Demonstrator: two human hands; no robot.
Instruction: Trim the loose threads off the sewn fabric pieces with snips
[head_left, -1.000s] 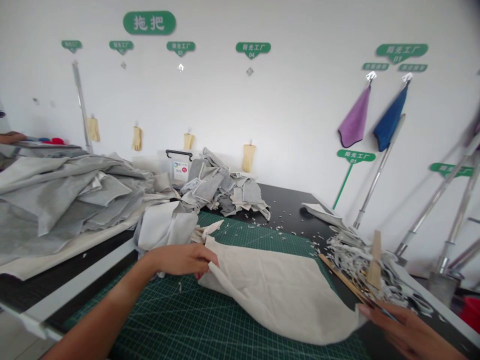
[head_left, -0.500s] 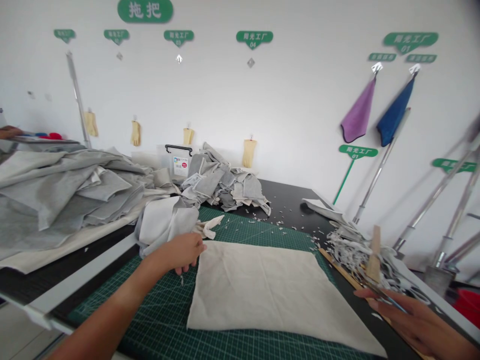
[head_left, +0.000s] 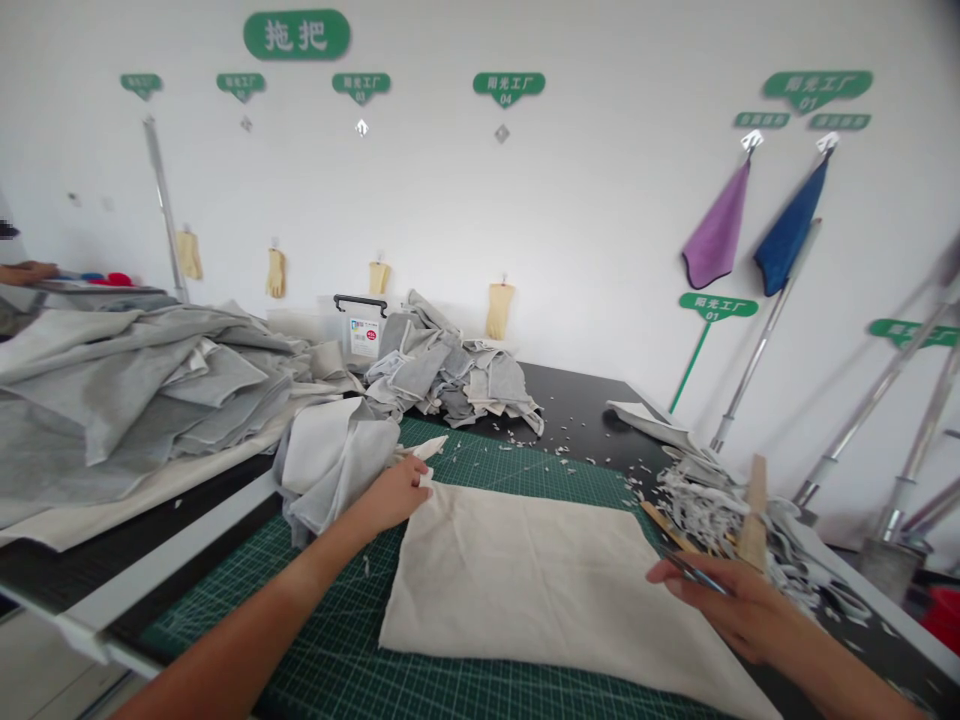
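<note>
A cream cloth (head_left: pixel 532 590) lies flat on the green cutting mat (head_left: pixel 322 625). My left hand (head_left: pixel 401 492) pinches the cloth's upper left corner. Over the cloth's right side is my right hand (head_left: pixel 724 595), closed round a slim metal tool (head_left: pixel 694 572); what kind of tool it is cannot be made out. A bunched grey and white cloth (head_left: pixel 337 455) sits just left of my left hand.
Large heap of grey cloths (head_left: pixel 142 380) at left; smaller heap (head_left: pixel 450 370) at the back beside a clear box (head_left: pixel 364 335). White scraps (head_left: pixel 705 505) and a wooden strip (head_left: pixel 754 510) lie right. Another person's hand (head_left: pixel 30 272) shows far left.
My right hand has moved left with the metal tool, from beside the cloth to over it. My left hand and the corner it pinches have shifted slightly right and up.
</note>
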